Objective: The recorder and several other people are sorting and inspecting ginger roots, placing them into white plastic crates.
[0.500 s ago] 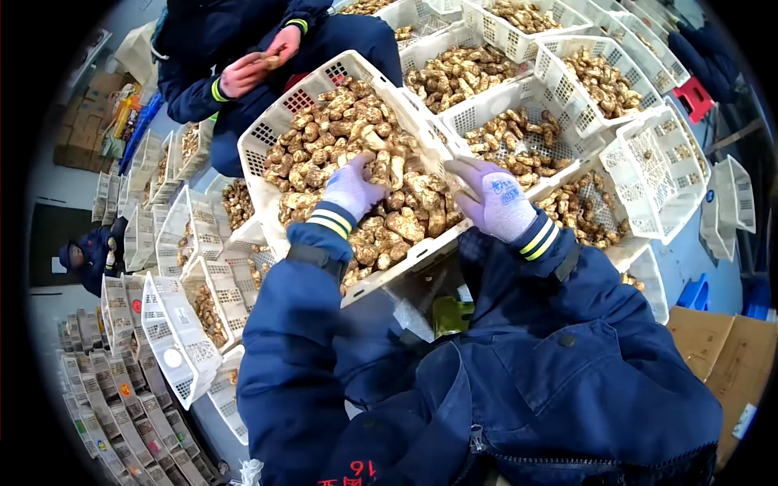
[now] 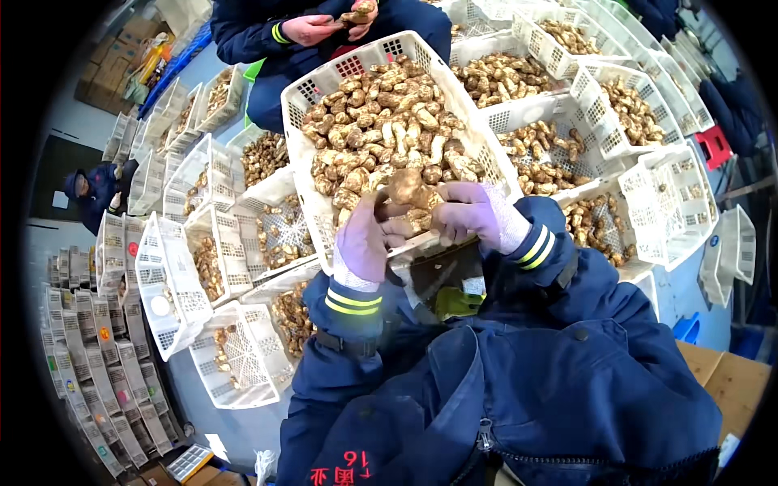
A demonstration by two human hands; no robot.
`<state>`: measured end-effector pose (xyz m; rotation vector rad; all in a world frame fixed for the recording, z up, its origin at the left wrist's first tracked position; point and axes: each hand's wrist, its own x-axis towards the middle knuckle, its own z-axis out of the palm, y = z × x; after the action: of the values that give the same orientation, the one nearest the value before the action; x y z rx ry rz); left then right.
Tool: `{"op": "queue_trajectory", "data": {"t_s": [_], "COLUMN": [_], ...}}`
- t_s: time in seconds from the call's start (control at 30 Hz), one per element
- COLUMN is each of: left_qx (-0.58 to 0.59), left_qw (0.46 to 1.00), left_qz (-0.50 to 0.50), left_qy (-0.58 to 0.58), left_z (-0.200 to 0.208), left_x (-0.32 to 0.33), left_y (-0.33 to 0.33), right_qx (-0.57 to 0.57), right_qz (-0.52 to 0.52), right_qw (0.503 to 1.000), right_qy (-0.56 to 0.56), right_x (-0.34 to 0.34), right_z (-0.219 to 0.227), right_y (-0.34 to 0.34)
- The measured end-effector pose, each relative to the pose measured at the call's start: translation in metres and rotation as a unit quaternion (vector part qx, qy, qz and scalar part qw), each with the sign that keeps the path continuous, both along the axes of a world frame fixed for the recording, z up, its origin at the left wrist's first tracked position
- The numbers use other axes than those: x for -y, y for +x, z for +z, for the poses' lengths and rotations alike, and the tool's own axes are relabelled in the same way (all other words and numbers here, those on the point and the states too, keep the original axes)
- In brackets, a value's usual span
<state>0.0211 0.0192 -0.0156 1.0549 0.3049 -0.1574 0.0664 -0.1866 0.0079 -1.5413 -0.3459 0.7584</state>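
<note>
A brown-capped mushroom (image 2: 408, 187) is held between my two gloved hands, above the near edge of a white perforated crate (image 2: 303, 182). My left hand (image 2: 366, 240), in a pale purple glove, closes its fingers about the cap's left side. From the right, my right hand (image 2: 484, 217) pinches the mushroom near its stem; its fingertips are partly hard to make out. Beneath and beyond them, a heap of similar mushrooms (image 2: 381, 121), brown and cream, fills the crate.
Smaller white crates with mushrooms stand on the right (image 2: 559, 150) and on the left (image 2: 212, 251). Across the crate, another person's bare hands (image 2: 312, 30) hold a mushroom. Stacked trays (image 2: 101, 364) are at lower left, a cardboard box (image 2: 729, 381) at lower right.
My left hand has come out of the heap toward me with a mushroom. My right hand has left the crate's right rim and joined it. The view has shifted.
</note>
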Motion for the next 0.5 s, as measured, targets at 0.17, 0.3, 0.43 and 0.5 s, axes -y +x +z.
{"op": "queue_trajectory", "data": {"t_s": [0.17,0.3,0.43,0.5], "left_qx": [0.056,0.063,0.070,0.056], "left_qw": [0.987,0.992,0.994,0.995], "left_qz": [-0.120,-0.084,0.030,0.045], "left_qy": [-0.092,-0.066,-0.073,-0.066], "left_z": [0.011,-0.004,-0.016,-0.017], "left_x": [0.011,0.014,0.017,0.018], "left_y": [-0.004,-0.007,-0.004,-0.002], "right_qx": [-0.208,-0.328,-0.117,-0.005], "right_qz": [0.004,-0.009,-0.013,-0.072], "right_qw": [0.951,0.915,0.993,0.997], "right_qy": [0.230,0.233,-0.021,0.010], "right_x": [-0.008,-0.012,-0.010,-0.012], "right_z": [-0.018,-0.013,0.000,-0.017], "right_y": [-0.020,-0.026,-0.022,-0.022]}}
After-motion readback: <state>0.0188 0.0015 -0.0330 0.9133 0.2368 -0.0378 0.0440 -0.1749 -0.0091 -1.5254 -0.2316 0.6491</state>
